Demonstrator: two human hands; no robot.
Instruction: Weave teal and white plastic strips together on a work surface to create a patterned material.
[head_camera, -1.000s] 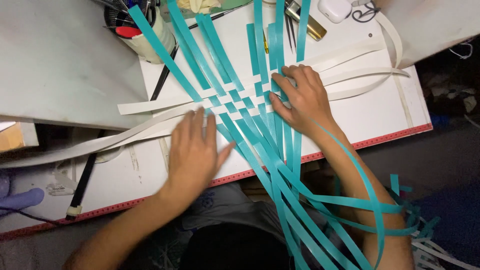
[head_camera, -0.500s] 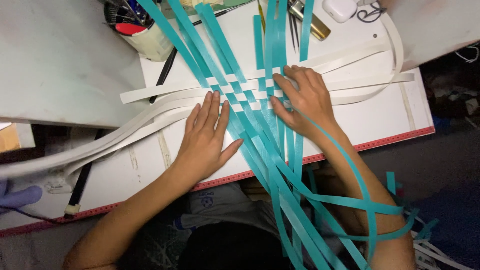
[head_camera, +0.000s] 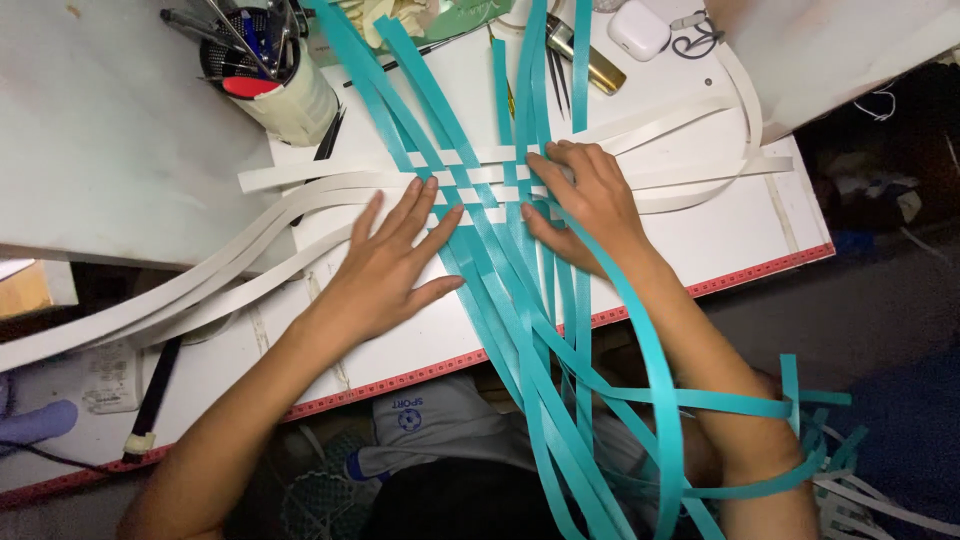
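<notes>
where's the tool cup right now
In the head view, the cream tool cup stands at the upper left of the white board, left of the teal strips and beyond the left hand.

Bare forearms, no sleeves; hands (head_camera: 385, 265) ungloved, no rings, no watch.

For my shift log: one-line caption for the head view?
Both hands, left hand and right hand, press flat on interwoven teal strips and white strips.

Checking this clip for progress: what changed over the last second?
The left hand slid up and right, fingertips now at the woven crossing of teal strips and white strips. The right hand stayed pressed flat on the weave. Nothing grasped or released; the tool cup is unmoved.
</notes>
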